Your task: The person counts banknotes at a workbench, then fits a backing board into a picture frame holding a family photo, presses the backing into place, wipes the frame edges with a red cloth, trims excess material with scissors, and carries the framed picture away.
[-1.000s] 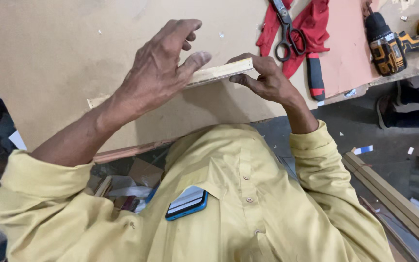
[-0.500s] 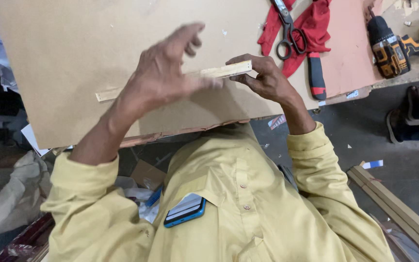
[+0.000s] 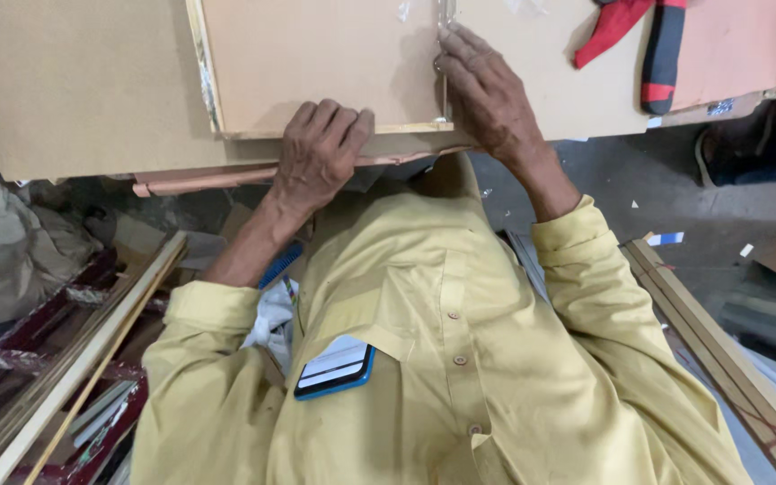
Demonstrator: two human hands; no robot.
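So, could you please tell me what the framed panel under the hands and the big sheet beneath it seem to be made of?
The framed panel looks like matt tan hardboard or fibreboard: flat, grainless, uniform. Its edge strip looks like pale bare wood, though that is hard to confirm. The big sheet beneath appears to be a similar matt brown board. The left hand and right hand press on the panel's edges.

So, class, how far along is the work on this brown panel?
Done: pale wood strips run along the left and near edges of the panel. In hand: the left hand presses the near edge and the right hand lies flat along the right edge. Left: probably securing that side; the far edge is out of view. The red-handled tool lies untouched.
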